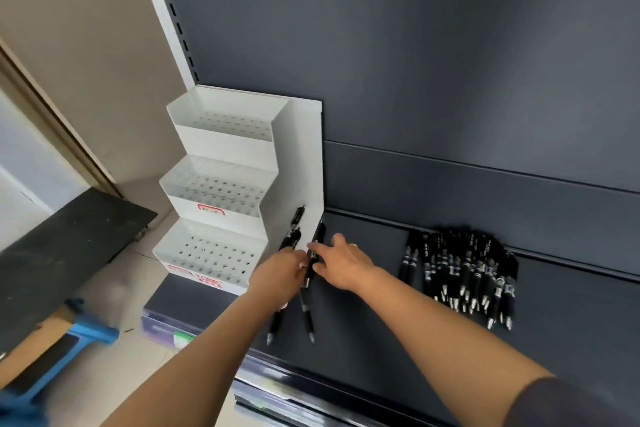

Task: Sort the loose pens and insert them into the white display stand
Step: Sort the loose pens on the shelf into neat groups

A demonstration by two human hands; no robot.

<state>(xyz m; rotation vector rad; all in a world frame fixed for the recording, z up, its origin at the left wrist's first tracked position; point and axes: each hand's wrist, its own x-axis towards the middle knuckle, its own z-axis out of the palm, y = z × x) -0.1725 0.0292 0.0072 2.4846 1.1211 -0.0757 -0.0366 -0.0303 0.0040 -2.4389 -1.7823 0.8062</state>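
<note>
A white three-step display stand [221,184] with rows of holes sits at the left end of the dark shelf [363,322]; no pens show in its holes. My left hand [278,276] grips a few black pens [293,236], tips pointing toward me, just right of the stand's lowest step. My right hand [341,262] pinches another black pen [316,253] beside them. A pile of several loose black pens [464,270] lies on the shelf to the right.
The grey back panel [415,62] of the shelving rises behind. A black board [62,246] and a blue object [83,333] lie on the floor at left. The shelf's front edge [294,381] runs diagonally below my arms.
</note>
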